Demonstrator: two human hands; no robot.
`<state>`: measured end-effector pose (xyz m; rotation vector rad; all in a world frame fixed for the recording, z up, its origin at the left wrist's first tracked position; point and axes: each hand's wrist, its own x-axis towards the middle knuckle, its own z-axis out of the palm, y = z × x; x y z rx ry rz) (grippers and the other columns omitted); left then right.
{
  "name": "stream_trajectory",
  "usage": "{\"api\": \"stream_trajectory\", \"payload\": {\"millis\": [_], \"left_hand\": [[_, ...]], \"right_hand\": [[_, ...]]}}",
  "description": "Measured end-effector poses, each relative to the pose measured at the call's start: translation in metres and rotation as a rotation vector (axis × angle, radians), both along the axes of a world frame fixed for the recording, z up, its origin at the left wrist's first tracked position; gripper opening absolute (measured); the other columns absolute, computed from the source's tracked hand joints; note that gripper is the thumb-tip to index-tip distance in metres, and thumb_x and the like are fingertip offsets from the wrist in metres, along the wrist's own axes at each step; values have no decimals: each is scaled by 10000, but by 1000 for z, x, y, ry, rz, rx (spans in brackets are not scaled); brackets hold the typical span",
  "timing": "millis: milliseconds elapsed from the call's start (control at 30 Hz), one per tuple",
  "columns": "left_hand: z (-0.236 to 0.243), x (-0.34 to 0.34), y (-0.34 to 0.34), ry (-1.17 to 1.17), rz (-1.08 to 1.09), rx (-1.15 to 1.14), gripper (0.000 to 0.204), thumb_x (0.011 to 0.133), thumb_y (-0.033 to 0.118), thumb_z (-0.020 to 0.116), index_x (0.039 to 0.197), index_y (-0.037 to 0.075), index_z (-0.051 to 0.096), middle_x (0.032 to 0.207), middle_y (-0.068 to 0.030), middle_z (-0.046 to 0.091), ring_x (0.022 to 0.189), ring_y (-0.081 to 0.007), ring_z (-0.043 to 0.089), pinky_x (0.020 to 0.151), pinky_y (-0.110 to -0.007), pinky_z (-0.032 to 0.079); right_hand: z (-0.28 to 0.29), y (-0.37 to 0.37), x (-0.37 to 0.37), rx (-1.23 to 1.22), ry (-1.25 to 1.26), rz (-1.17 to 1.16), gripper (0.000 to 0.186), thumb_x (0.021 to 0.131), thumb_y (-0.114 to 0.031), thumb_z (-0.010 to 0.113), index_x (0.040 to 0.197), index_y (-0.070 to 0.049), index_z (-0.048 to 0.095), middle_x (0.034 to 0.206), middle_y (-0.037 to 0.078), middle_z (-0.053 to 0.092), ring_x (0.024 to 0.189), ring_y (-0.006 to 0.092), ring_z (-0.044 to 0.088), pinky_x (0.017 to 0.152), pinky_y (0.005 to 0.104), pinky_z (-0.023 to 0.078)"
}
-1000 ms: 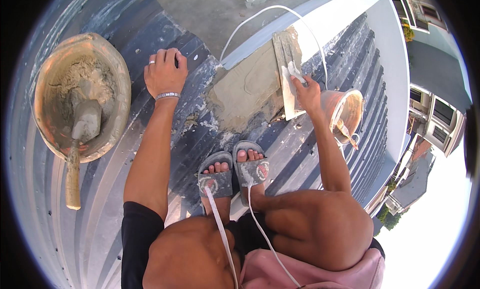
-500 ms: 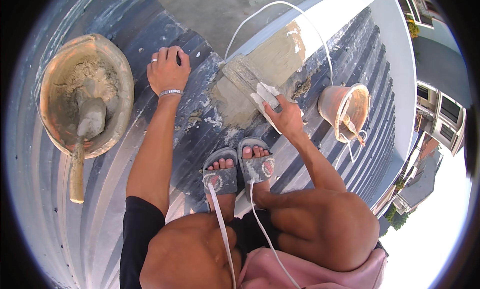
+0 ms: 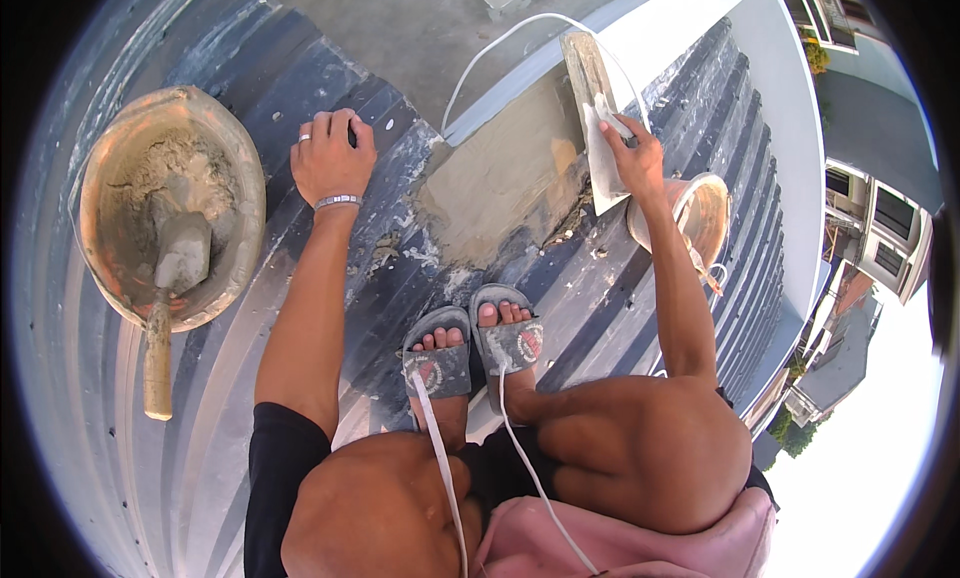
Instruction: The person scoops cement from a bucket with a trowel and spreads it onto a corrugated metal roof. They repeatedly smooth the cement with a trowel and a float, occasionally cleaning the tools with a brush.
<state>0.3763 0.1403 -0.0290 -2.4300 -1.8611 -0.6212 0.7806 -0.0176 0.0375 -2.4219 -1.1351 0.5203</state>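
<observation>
My right hand (image 3: 635,160) grips the handle of a plastering trowel (image 3: 590,88), a long flat blade caked with grey. The trowel lies at the right end of a wet mortar patch (image 3: 490,193), smooth and grey-tan, where the dark metal roofing meets a pale wall. My left hand (image 3: 334,158) rests on the corrugated metal left of the patch, its fingers curled down and pressed together. What is under those fingers is hidden. A ring and a bracelet are on it. At the left, a mortar bucket (image 3: 255,198) holds mortar and a small wooden-handled trowel (image 3: 185,253).
Partly behind my right forearm stands a smaller bucket (image 3: 712,218) with a brush-like tool in it. A white cable (image 3: 545,16) arches over the wall. My sandalled feet (image 3: 440,353) stand on the ribbed roofing (image 3: 580,298). Houses show beyond the wall at the right.
My right hand has carried the trowel up and right across the patch, and the blade has turned steeper. The mortar now looks smoother. My left hand stays in place.
</observation>
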Motion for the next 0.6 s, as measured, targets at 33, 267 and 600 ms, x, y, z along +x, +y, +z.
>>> {"api": "stream_trajectory", "payload": {"millis": [33, 267, 600], "left_hand": [[0, 0, 0, -1, -2, 0, 76, 933, 280, 698, 952, 221, 743, 959, 35, 714, 954, -233, 709, 787, -427, 552], [1, 1, 0, 19, -6, -5, 81, 935, 281, 695, 964, 220, 740, 970, 30, 719, 955, -237, 708, 775, -429, 552], [0, 1, 0, -11, -19, 32, 80, 934, 283, 686, 931, 208, 715, 941, 26, 694, 945, -234, 694, 766, -424, 548]], "right_hand": [[-2, 1, 2, -1, 0, 21, 580, 956, -480, 804, 1283, -2, 763, 1125, 258, 788, 1060, 300, 765, 971, 387, 560], [1, 3, -25, -152, 122, 135, 552, 947, -439, 819, 1277, 1, 770, 1019, 235, 800, 930, 268, 781, 869, 382, 586], [26, -21, -96, -193, 348, 223, 537, 928, -398, 848, 1266, 10, 765, 1129, 248, 787, 995, 343, 781, 907, 421, 583]]}}
